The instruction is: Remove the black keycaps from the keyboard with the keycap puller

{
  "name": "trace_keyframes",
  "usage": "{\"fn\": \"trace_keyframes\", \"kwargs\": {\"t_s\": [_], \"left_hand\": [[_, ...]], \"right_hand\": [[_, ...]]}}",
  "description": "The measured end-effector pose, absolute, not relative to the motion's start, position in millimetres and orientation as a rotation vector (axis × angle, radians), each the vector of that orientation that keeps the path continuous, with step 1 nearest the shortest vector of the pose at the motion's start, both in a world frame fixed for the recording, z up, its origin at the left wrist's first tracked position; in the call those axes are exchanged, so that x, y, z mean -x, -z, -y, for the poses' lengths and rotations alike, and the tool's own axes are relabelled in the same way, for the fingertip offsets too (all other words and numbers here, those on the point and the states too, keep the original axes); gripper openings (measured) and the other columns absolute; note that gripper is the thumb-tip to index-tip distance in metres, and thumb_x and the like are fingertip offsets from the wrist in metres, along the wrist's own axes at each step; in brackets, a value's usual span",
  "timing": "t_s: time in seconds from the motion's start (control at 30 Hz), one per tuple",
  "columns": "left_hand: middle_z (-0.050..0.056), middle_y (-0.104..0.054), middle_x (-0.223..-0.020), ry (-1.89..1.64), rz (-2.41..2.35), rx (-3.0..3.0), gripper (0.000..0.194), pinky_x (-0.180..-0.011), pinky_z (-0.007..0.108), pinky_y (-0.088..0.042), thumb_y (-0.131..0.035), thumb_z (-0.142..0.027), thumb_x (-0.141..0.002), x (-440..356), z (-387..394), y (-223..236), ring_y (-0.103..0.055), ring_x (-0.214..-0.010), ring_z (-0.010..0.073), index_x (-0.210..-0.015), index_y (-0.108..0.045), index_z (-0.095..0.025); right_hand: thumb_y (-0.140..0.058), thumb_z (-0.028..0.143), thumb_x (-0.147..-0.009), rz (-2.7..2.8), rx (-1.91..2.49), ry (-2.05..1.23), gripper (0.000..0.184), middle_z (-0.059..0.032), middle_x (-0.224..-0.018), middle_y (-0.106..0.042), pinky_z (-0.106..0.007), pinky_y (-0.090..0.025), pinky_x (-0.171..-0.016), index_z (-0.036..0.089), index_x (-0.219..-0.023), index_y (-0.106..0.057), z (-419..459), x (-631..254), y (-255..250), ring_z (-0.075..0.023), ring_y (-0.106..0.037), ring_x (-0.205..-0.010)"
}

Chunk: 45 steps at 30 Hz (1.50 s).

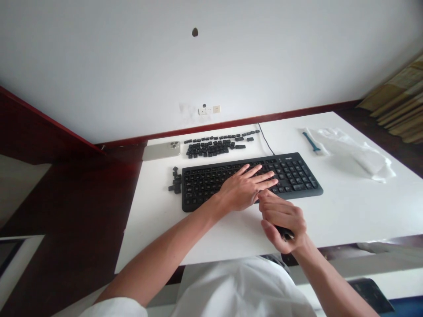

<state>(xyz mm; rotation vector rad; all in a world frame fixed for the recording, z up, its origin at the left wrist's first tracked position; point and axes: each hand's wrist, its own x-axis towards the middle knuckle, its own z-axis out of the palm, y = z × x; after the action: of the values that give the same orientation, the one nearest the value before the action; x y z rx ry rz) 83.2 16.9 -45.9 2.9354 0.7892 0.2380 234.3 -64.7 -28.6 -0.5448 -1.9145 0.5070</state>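
My left hand (244, 188) lies flat on a black computer keyboard (292, 176), its fingers spread over the keys. My right hand (280, 218) is curled just in front of the keyboard, next to my left fingertips. It grips a small black object (284, 233) with a metallic glint, mostly hidden by my fingers. Many loose black keycaps (208, 149) lie in rows behind the keyboard, and a small pile of keycaps (176, 181) sits by its left end.
A white desk (346, 211) holds everything. A silver smartphone (161, 151) lies at the back left. A blue-handled tool (312, 143) rests beside a crumpled white cloth (353, 152) at the back right. The keyboard's black cable (266, 139) runs toward the wall.
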Motion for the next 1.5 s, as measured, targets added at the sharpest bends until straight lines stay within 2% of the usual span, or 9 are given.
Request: {"fn": "trace_keyframes", "kwargs": {"t_s": [0.2, 0.8, 0.9, 0.97, 1.07, 1.17, 1.33, 1.5], "left_hand": [[-0.005, -0.032, -0.172, -0.262, -0.789, -2.958, 0.055, -0.129, 0.045, -0.023, -0.035, -0.026, -0.109, -83.8, -15.5, 46.7, -0.025, -0.16, 0.0247, -0.164, -0.035, -0.028], [-0.006, -0.04, -0.168, -0.354, -0.797, -2.951, 0.049, -0.128, 0.044, -0.024, -0.031, -0.034, -0.113, -86.5, -14.7, 51.7, -0.03, -0.158, 0.0241, -0.16, -0.044, -0.028], [-0.003, -0.043, -0.167, -0.381, -0.787, -2.954, 0.048, -0.127, 0.043, -0.024, -0.032, -0.034, -0.113, -85.3, -14.1, 49.6, -0.031, -0.157, 0.0247, -0.158, -0.045, -0.026], [0.002, -0.05, -0.161, -0.422, -0.795, -2.944, 0.046, -0.124, 0.041, -0.029, -0.035, -0.032, -0.112, -84.2, -13.8, 46.1, -0.038, -0.151, 0.0254, -0.155, -0.05, -0.023], [0.009, -0.065, -0.134, -0.508, -0.912, -2.861, 0.039, -0.109, 0.04, -0.043, -0.042, -0.032, -0.11, -80.6, -15.5, 38.1, -0.057, -0.126, 0.0257, -0.142, -0.061, -0.02], [0.009, -0.068, -0.11, -0.578, -1.014, -2.729, 0.031, -0.098, 0.039, -0.049, -0.047, -0.031, -0.109, -73.5, -21.1, 30.6, -0.062, -0.106, 0.0251, -0.13, -0.066, -0.019], [0.006, -0.072, -0.108, -0.787, -1.093, -2.508, 0.027, -0.094, 0.037, -0.053, -0.049, -0.037, -0.109, -61.5, -31.3, 32.4, -0.066, -0.105, 0.0237, -0.125, -0.064, -0.02], [0.001, -0.076, -0.095, -0.926, -1.233, -2.356, 0.041, -0.078, 0.032, -0.057, -0.066, -0.048, -0.1, -56.3, -35.3, 42.2, -0.073, -0.085, 0.0193, -0.132, -0.061, -0.024]], "right_hand": [[-0.051, 0.004, -0.081, 1.911, 0.539, -0.491, 0.022, -0.0002, -0.06, -0.047, -0.041, -0.046, -0.068, 0.022, -0.07, -0.047, 64.8, -233.2, 28.2, -0.0173, -0.045, -0.056], [-0.048, 0.007, -0.085, 1.89, 0.519, -0.462, 0.024, 0.0011, -0.056, -0.039, -0.039, -0.042, -0.063, 0.023, -0.068, -0.044, 75.8, -229.6, 23.5, -0.0163, -0.041, -0.054], [-0.048, 0.009, -0.088, 1.878, 0.52, -0.485, 0.025, 0.0009, -0.056, -0.039, -0.039, -0.042, -0.062, 0.023, -0.068, -0.045, 73.8, -230.8, 22.3, -0.0164, -0.039, -0.054], [-0.047, 0.011, -0.091, 1.845, 0.518, -0.547, 0.026, 0.0003, -0.057, -0.039, -0.038, -0.041, -0.062, 0.022, -0.068, -0.046, 69.6, -233.5, 19.0, -0.0164, -0.04, -0.054], [-0.047, 0.015, -0.097, 1.759, 0.517, -0.676, 0.03, -0.001, -0.06, -0.04, -0.038, -0.04, -0.063, 0.021, -0.067, -0.047, 56.9, -238.4, 10.4, -0.0163, -0.041, -0.057], [-0.049, 0.022, -0.1, 1.656, 0.505, -0.785, 0.038, -0.001, -0.059, -0.039, -0.037, -0.038, -0.061, 0.021, -0.063, -0.044, 37.2, -240.4, 0.4, -0.0157, -0.039, -0.057], [-0.058, 0.029, -0.098, 1.525, 0.543, -0.875, 0.045, 0.0005, -0.055, -0.038, -0.034, -0.034, -0.056, 0.021, -0.057, -0.041, -4.7, -237.3, -11.0, -0.0141, -0.037, -0.054], [-0.06, 0.03, -0.095, 1.512, 0.813, -0.671, 0.044, -0.0006, -0.056, -0.04, -0.035, -0.033, -0.056, 0.02, -0.056, -0.042, -53.4, -252.6, -8.1, -0.0144, -0.037, -0.055]]}}
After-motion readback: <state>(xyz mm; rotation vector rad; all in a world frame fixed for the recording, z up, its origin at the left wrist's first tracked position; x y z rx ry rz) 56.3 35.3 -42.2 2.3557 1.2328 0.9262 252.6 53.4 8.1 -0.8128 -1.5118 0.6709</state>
